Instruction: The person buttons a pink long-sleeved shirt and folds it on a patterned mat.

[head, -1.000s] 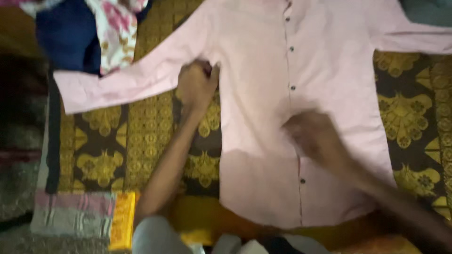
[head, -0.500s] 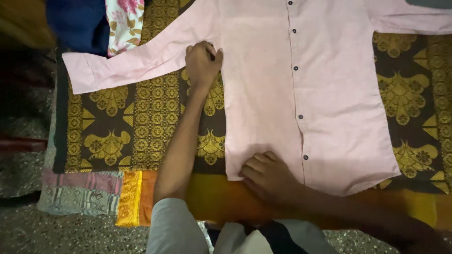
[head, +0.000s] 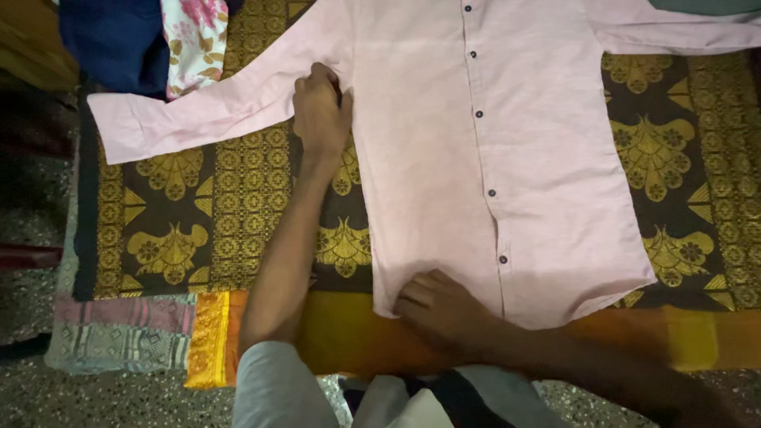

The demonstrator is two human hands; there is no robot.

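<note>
- While the left hand (head: 321,111) pinches the underarm seam of the pale pink button-front cotton shirt (head: 444,150) with curled fingers, just left of centre, the right hand (head: 440,309) lies flat with spread fingers on the shirt's lower hem, at lower centre, holding nothing
- the shirt lies face up across the middle and top of the frame; its left-of-frame sleeve (head: 182,115) stretches toward the upper left
- under it, a dark brown cloth with gold woven motifs (head: 198,214); an orange-yellow border (head: 349,333) along its lower edge
- at upper left, a navy garment (head: 111,40) beside a white floral pink fabric (head: 194,36)
</note>
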